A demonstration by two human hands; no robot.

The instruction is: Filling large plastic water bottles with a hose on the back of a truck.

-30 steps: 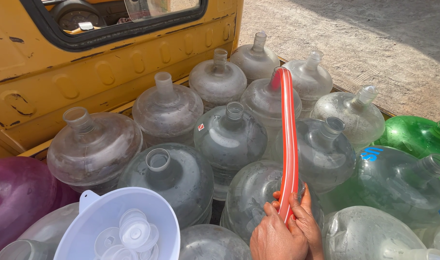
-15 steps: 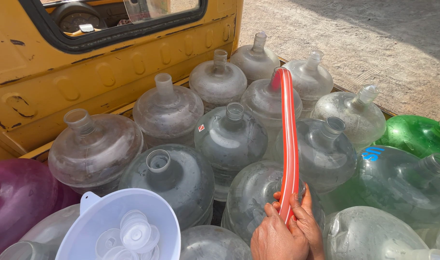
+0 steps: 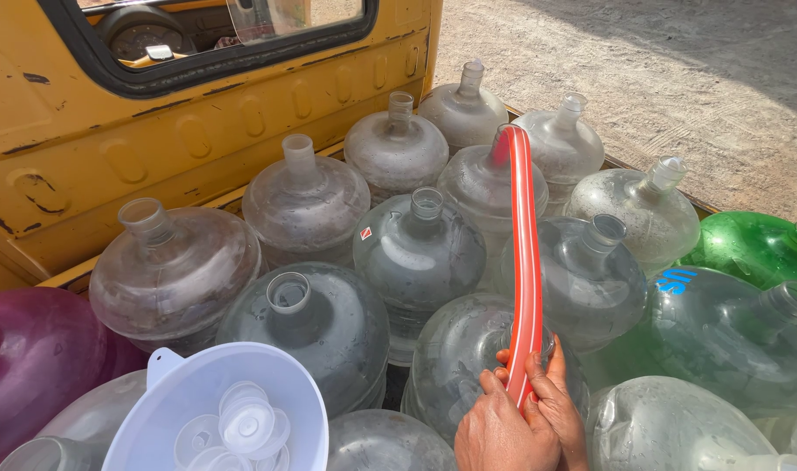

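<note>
Red hose (image 3: 527, 262), likely light and bendy, stands upright; both hands (image 3: 521, 419) clamp their fingers round its lower end at a clear jug's mouth (image 3: 468, 366).

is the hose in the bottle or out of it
In. The red hose runs down into the neck of a clear bottle, held there by both hands: left, right.

small red square sticker (image 3: 365, 234) on centre clear jug (image 3: 420, 262), blue lettering (image 3: 673, 279) on right jug (image 3: 721, 340)

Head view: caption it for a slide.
Both hands grip a red hose over a clear jug's mouth among many jugs.
</note>
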